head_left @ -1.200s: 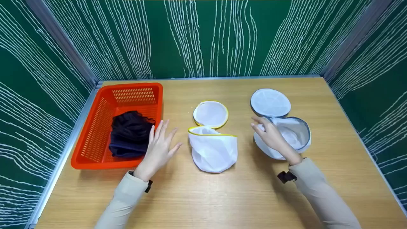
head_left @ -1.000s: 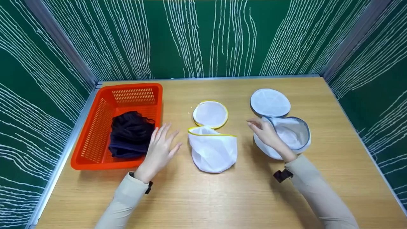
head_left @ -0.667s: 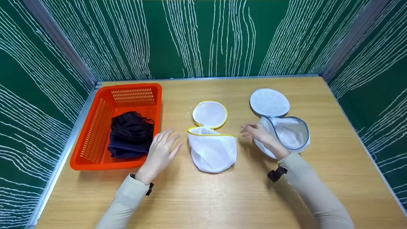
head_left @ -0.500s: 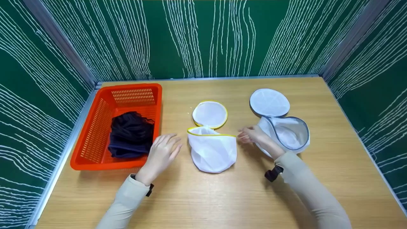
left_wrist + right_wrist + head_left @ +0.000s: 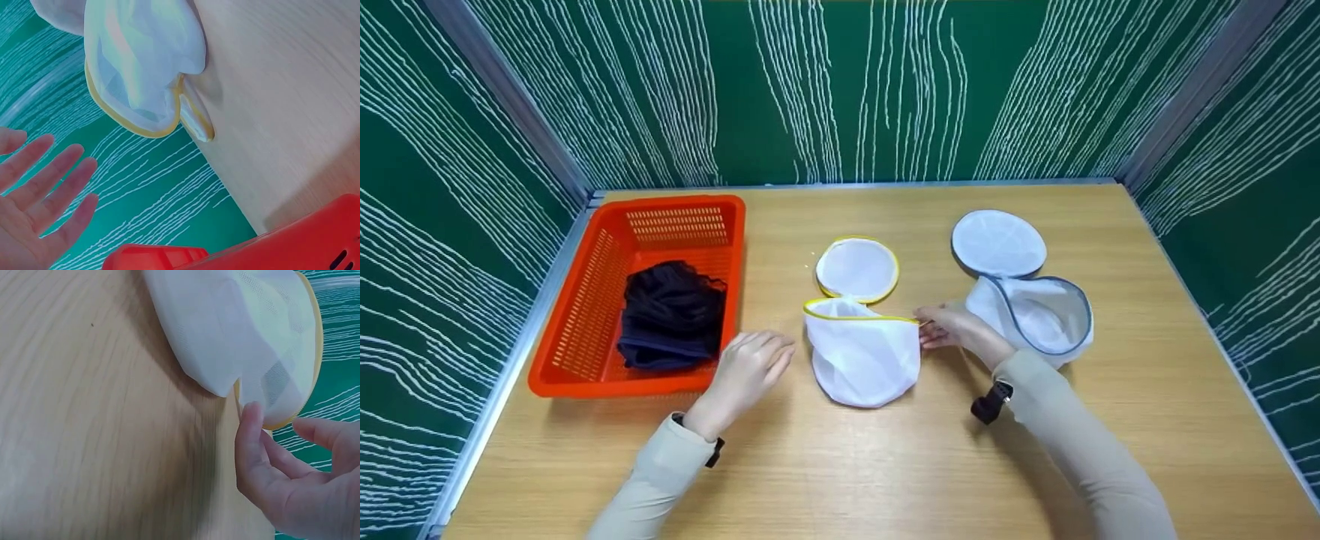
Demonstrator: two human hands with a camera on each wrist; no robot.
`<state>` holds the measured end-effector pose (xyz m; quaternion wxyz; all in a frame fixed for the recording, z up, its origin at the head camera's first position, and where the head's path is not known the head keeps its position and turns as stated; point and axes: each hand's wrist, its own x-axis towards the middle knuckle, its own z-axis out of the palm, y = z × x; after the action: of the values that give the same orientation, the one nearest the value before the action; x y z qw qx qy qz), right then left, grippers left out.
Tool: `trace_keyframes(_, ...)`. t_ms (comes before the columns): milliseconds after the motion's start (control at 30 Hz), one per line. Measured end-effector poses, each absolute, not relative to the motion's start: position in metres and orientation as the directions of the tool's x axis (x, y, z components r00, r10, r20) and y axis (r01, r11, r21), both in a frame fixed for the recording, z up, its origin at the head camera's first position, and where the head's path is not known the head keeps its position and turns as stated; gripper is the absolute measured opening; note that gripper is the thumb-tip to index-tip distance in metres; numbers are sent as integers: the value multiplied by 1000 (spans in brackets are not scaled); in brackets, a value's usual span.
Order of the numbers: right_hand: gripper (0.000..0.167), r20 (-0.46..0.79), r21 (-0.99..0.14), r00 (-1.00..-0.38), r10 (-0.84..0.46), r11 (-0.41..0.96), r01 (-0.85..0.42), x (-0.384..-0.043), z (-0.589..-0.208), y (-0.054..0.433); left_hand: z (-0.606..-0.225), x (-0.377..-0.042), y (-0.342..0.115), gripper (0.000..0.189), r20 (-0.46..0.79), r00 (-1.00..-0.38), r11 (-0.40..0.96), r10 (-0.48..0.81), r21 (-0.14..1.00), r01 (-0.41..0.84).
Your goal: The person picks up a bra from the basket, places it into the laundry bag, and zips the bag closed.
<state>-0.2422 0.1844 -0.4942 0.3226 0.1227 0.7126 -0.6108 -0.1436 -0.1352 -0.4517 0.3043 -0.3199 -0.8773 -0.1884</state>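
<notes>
A white mesh laundry bag [image 5: 866,367] with yellow trim stands mid-table, its round lid [image 5: 856,268] folded back behind it. At the bag's right rim corner is my right hand [image 5: 960,330]. In the right wrist view the fingertips [image 5: 253,413] reach the bag's yellow edge, while the thumb stays apart from them. My left hand [image 5: 748,375] hovers between the bag and the orange basket [image 5: 600,388], holding nothing. Its fingers [image 5: 62,166] look spread and relaxed in the left wrist view. A dark folded garment [image 5: 671,315] lies inside the basket.
A second white mesh bag [image 5: 1039,330], grey-trimmed and with its mouth open, stands at the right, partly behind my right hand. Its round lid [image 5: 997,244] lies behind it. Green walls [image 5: 840,90] with white streaks enclose the wooden table [image 5: 840,472] at the back and sides.
My right hand has moved left and nearer from the grey-trimmed bag to the yellow-trimmed bag's corner. My left hand has drawn slightly nearer, its fingers less outstretched. Bags and basket have stayed put.
</notes>
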Motion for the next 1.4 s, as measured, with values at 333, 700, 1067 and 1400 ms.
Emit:
trace_keyframes(333, 14, -566, -814, -749, -344, 89, 574, -310, -625, 218, -446, -142, -140, 6, 614, -615, 701, 494, 137, 700)
trace_keyframes(700, 24, -420, -857, -764, -490, -62, 511, -330, -660, 229, -435, -142, -146, 5, 597, -615, 697, 515, 127, 706)
trace_keyframes(1067, 18, -409, -884, -835, -368, -65, 462, -241, -493, 180, -419, -143, -154, 5, 571, -617, 714, 541, 76, 696)
trace_keyframes(1400, 16, -397, -903, -865, -306, -35, 427, -225, -464, 172, -409, -147, -165, 6, 546, -647, 747, 532, 57, 662)
